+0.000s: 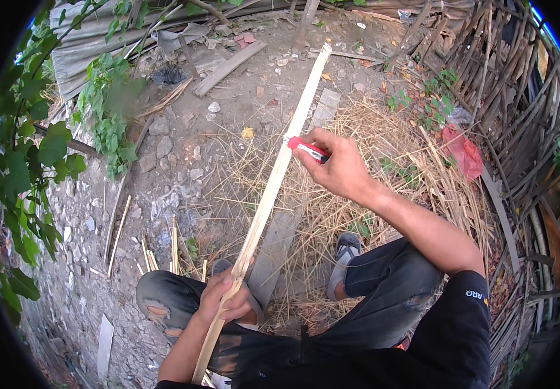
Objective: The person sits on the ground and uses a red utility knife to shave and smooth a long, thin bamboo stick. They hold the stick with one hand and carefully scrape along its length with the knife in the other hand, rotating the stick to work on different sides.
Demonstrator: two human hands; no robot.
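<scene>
A long, pale split bamboo strip [272, 189] runs slantwise from beside my left thigh up toward the far middle. My left hand [226, 299] is closed around its lower part, near my left knee. My right hand [338, 162] pinches a small red tool [304, 149] with white and dark parts. Its red end meets the strip a little above the middle. The working edge is too small to make out, so I cannot tell its exact kind.
Thin straw-like slivers [331, 214] cover the ground by my feet. A grey plank [273, 259] lies between my legs, another board [230, 69] farther off. Thin sticks [175, 246] stand near my left knee. Piled branches [487, 84] line the right; leafy vines [24, 155] hang left.
</scene>
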